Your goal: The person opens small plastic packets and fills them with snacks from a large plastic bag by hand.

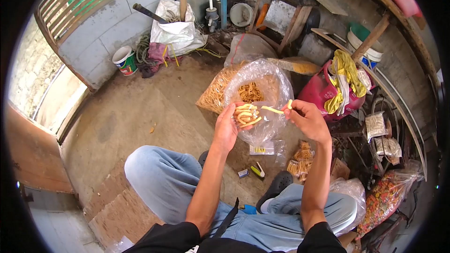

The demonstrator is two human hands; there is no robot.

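Note:
My left hand (226,129) is closed around a small clear bag (247,115) with several yellow snack sticks in it. My right hand (308,118), to the right, pinches a snack stick (290,104) between thumb and fingers. Another pale yellow stick (272,109) spans the gap between the two hands; whether it touches the bag I cannot tell. Just beyond my hands stands a large clear plastic bag (277,82), its mouth gaping over a heap of brown snack sticks (250,93).
On the floor between my feet lie a green stapler (257,170), a small box (243,173) and a pack of clear bags (261,150). Filled snack packets (301,163) are piled to their right. A red tub (315,89) with yellow cloth (346,77) stands at right.

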